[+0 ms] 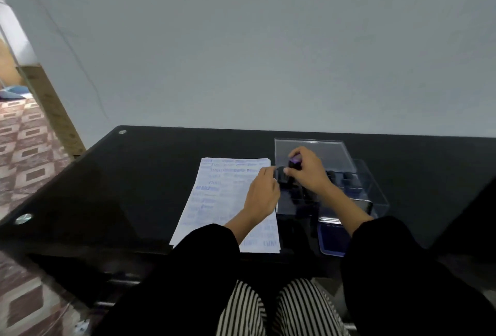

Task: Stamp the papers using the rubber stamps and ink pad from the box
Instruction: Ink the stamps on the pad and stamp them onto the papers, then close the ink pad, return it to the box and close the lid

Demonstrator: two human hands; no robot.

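Note:
A stack of white papers covered in blue stamp marks lies on the black table. To its right stands a clear plastic box holding several dark rubber stamps. My right hand pinches a dark stamp with a purple face over the box's left part. My left hand rests at the papers' right edge, its fingertips touching a dark stamp at the box's left side. A blue ink pad lies open in front of the box.
The box's clear lid stands tilted behind it. The black glass table has metal studs at its left corners. A grey wall rises just behind. Patterned floor tiles show at the left.

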